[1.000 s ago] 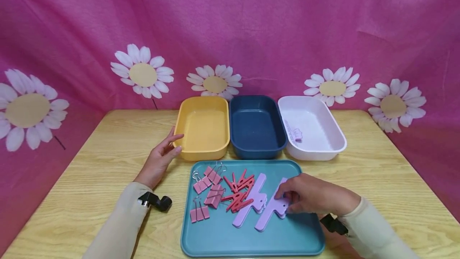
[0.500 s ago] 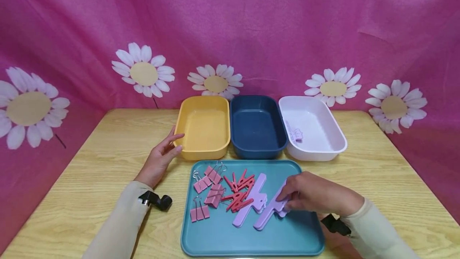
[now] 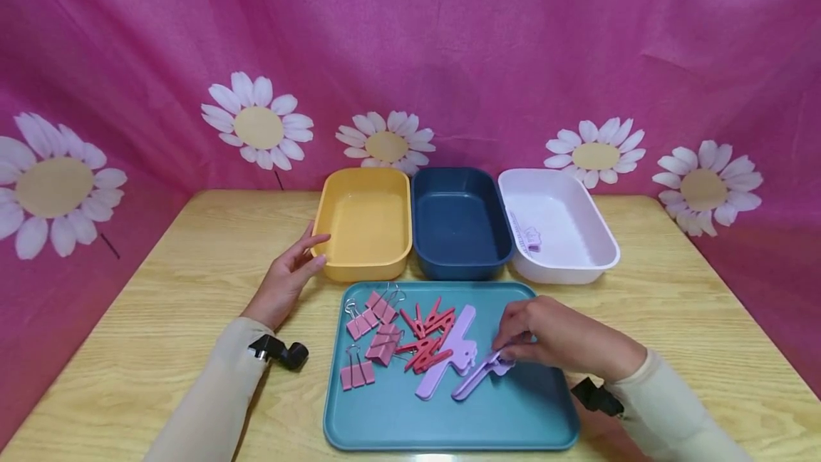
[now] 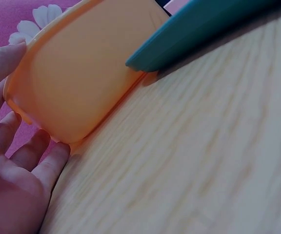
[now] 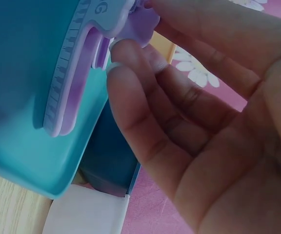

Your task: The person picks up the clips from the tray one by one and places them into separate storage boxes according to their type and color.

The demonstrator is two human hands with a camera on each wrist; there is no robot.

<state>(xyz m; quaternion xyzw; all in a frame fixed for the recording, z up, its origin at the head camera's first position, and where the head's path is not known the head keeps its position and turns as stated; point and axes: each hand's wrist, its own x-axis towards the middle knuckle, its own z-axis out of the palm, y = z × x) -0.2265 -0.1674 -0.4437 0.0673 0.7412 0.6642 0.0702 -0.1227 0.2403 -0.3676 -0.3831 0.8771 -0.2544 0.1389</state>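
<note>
Over the right half of the teal tray, my right hand pinches a purple ruler-marked bag clip by its handle end. The clip is turned on its edge, its long bar slanting down to the left; the right wrist view shows the printed scale on the bar. A second purple bag clip lies flat to its left, by several red clothespins. My left hand rests with spread, relaxed fingers against the left side of the yellow bin, also seen in the left wrist view.
Several pink binder clips lie at the tray's left. Behind the tray, a dark blue bin and a white bin stand beside the yellow one. One purple bag clip lies inside the white bin. A pink flowered cloth hangs behind the table.
My right hand has raised the handle end of the purple bag clip, tipping it from flat onto its edge. The left hand stays at the yellow bin.
</note>
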